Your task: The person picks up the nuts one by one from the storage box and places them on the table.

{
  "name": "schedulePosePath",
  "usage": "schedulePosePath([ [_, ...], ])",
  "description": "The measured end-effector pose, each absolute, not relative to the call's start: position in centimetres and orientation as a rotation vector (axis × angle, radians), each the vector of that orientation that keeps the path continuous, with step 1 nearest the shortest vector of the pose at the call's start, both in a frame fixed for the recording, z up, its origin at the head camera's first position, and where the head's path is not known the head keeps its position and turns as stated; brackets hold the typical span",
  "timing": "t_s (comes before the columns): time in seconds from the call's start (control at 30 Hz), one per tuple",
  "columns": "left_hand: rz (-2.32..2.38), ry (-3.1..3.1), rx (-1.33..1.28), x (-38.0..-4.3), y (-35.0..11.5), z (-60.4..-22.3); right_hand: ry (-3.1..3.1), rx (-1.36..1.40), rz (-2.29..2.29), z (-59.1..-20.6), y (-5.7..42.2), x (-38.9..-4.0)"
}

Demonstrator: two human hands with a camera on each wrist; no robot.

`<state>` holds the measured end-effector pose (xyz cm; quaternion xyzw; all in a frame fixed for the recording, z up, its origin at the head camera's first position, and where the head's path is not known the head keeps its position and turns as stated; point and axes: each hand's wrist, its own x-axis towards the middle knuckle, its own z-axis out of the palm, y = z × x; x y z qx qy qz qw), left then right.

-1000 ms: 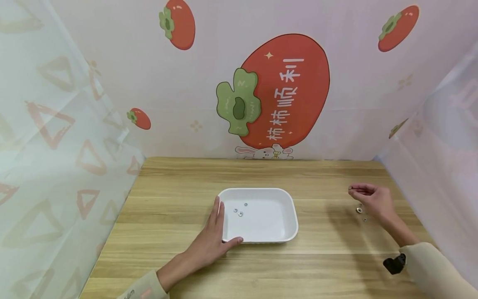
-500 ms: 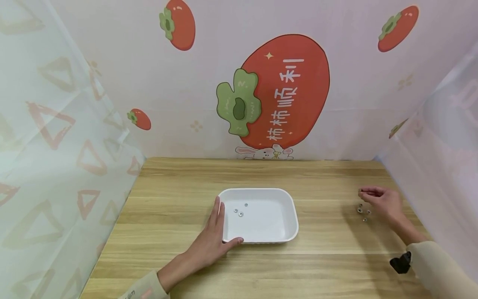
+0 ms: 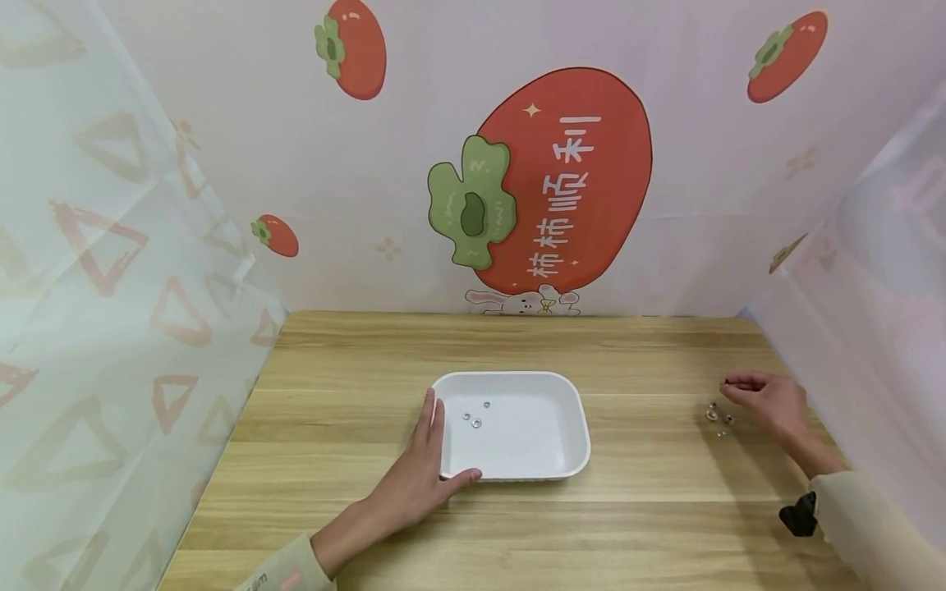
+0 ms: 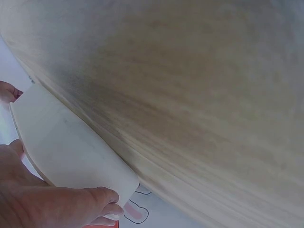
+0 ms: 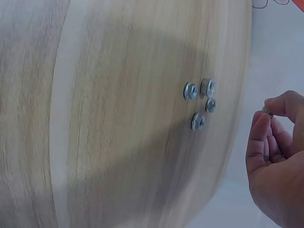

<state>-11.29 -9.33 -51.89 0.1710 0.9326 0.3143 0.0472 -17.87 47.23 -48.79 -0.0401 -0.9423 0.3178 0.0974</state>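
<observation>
My left hand [image 3: 418,468] lies against the left end of a white tray [image 3: 532,468]. Its straight fingers run along the rim and the thumb touches the front edge. In the left wrist view, fingers [image 4: 97,197] press the tray's outer wall. Three small metal nuts [image 3: 476,423] sit in the left part of the tray. To the right, my right hand [image 3: 770,402] is raised above the table and pinches a small metal nut [image 5: 267,111] between thumb and fingertips. Several flange nuts [image 5: 198,122] lie grouped on the wood, close by that hand.
The wooden tabletop [image 3: 355,353] extends around the tray. Behind it rises a pale backdrop [image 3: 355,180] with printed red persimmons, and similar sheets stand at both sides. A black device [image 3: 798,515] is strapped at the right sleeve.
My right hand has drawn to the right with its pinched nut, uncovering another nut on the table. The left hand and tray stay where they were.
</observation>
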Motion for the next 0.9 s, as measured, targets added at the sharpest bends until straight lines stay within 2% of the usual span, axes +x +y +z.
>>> schedulePosePath([
  [0.47,0.970,2.858,0.513,-11.1,-9.2,-51.8,-2.902,0.000,0.645,-49.2,49.6,-18.3],
  [0.9,0.968,2.864,0.523,-11.1,-9.2,-51.8,-3.069,0.051,0.552,-50.0,50.9,-18.5],
])
